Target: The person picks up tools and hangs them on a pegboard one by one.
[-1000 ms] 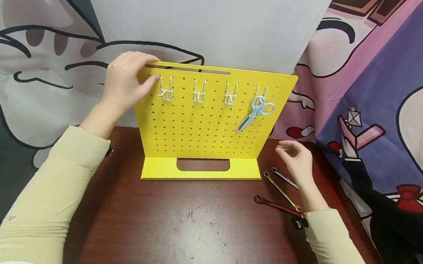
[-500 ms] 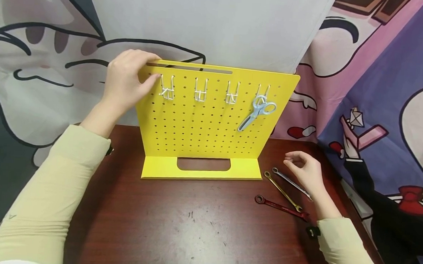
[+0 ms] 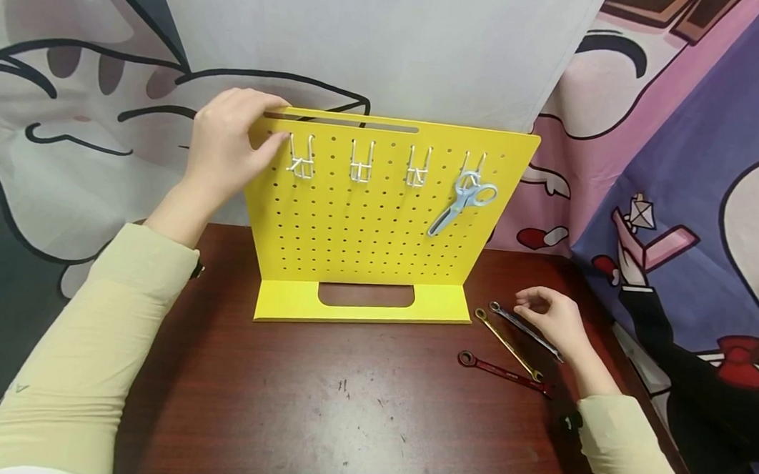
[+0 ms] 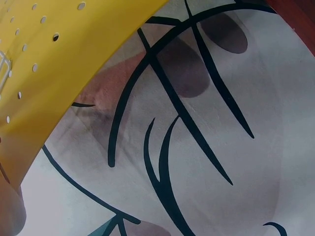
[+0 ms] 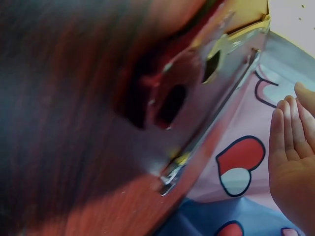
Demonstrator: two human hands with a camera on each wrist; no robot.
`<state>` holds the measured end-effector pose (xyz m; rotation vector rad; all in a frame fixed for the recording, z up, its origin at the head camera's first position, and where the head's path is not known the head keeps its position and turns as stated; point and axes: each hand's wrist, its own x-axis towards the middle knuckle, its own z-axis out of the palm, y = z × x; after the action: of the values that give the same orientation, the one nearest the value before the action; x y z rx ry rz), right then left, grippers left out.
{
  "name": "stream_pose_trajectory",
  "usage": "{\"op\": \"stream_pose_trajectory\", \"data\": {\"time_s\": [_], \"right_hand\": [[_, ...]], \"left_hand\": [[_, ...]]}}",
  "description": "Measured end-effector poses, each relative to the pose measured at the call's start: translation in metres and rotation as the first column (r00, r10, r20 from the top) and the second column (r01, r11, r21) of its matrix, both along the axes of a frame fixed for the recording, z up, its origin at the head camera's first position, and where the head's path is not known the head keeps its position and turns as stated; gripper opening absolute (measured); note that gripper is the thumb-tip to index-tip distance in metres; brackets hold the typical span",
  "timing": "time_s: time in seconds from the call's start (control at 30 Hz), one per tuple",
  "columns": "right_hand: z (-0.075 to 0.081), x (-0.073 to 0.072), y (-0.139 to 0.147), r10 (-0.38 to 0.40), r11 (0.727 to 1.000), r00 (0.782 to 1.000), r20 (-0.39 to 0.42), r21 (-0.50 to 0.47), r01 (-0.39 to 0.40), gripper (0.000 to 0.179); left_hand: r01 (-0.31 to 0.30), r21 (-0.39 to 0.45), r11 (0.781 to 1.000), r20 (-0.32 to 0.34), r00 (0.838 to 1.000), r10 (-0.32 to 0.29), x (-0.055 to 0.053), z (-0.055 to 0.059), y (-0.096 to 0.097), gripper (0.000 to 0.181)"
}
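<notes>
My left hand (image 3: 226, 139) grips the upper left corner of a yellow pegboard (image 3: 367, 222), thumb on the front face; its fingertips are hidden behind the board. Light blue scissors (image 3: 464, 196) hang from the rightmost of several white wire hooks (image 3: 360, 166). My right hand (image 3: 554, 319) hovers over the silver wrench (image 3: 523, 329), fingers loosely bent and nothing between them. Left of that lie a gold wrench (image 3: 505, 344) and a red wrench (image 3: 498, 370), side by side on the table. In the right wrist view the silver wrench (image 5: 216, 115) lies apart from the fingers (image 5: 290, 128).
The brown table (image 3: 344, 421) extends in front of the pegboard's base. Behind stands a printed cloth backdrop (image 3: 428, 46), with a purple and pink cloth (image 3: 673, 173) along the right side.
My right hand has moved right and down, from beside the board to above the silver wrench. My left hand keeps its hold on the pegboard corner.
</notes>
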<state>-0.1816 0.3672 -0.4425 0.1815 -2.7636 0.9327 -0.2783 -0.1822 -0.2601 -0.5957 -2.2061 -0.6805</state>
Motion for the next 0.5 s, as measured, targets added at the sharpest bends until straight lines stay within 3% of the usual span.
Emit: {"op": "stream_pose_trajectory", "data": {"time_s": [0.5], "right_hand": [[-0.019, -0.006, 0.020, 0.058, 0.998, 0.979, 0.196, 0.001, -0.059, 0.023]], "left_hand": [[0.002, 0.009, 1.000, 0.003, 1.000, -0.002, 0.000, -0.001, 0.001, 0.031]]}}
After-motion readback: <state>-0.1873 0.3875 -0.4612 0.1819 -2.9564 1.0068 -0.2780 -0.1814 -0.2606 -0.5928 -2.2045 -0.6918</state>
